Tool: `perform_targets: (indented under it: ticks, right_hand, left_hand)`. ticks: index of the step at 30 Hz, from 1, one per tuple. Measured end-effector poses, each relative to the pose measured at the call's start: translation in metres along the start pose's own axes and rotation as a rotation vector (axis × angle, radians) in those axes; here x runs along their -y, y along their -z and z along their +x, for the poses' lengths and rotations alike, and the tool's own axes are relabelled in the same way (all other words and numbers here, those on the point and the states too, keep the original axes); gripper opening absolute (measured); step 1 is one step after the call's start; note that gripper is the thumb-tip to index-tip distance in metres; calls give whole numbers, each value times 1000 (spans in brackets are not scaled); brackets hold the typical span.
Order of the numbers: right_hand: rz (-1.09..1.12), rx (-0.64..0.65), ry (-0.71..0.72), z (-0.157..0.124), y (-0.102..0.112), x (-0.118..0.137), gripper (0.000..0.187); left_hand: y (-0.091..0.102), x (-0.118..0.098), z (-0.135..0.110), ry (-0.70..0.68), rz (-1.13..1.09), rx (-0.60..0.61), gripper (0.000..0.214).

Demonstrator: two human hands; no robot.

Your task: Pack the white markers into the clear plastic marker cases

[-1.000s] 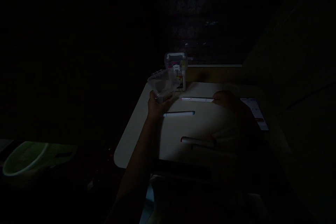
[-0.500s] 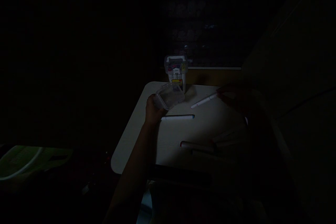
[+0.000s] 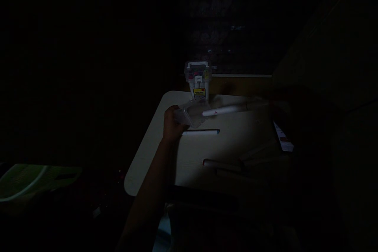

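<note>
Through the head camera the room is almost black. The left hand (image 3: 171,124) is curled round a clear plastic box (image 3: 191,113), tipped sideways over the table (image 3: 147,165). A white marker (image 3: 226,110) has its tip at the box's mouth. Its far end runs into shadow, where the right hand (image 3: 261,105) is a dim shape, grip impossible to make out. A blue-capped marker (image 3: 201,132) lies just beneath.

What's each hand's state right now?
Left hand: closed on the clear box.
Right hand: dim, holding the marker.
</note>
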State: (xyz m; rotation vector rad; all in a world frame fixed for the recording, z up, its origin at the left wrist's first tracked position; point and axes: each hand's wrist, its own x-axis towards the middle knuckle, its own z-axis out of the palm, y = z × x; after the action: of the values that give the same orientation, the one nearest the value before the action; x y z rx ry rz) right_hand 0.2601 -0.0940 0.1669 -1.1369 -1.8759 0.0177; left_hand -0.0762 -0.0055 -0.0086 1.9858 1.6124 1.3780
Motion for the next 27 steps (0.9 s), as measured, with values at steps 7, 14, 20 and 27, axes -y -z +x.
perform_targets:
  ticks: [7, 14, 20, 27]
  right_hand:
    - [-93, 65, 89, 4, -29, 22, 10]
    - [-119, 261, -4, 3, -50, 8, 11]
    - [-155, 328, -72, 0, -66, 1, 10]
    - [-125, 358, -97, 2, -75, 0, 9]
  left_hand:
    - [0, -3, 3, -42, 66, -40, 79]
    - [2, -10, 3, -42, 104, -63, 79]
    - [2, -11, 2, -72, 105, -57, 76]
    - [4, -13, 3, -68, 131, -42, 76]
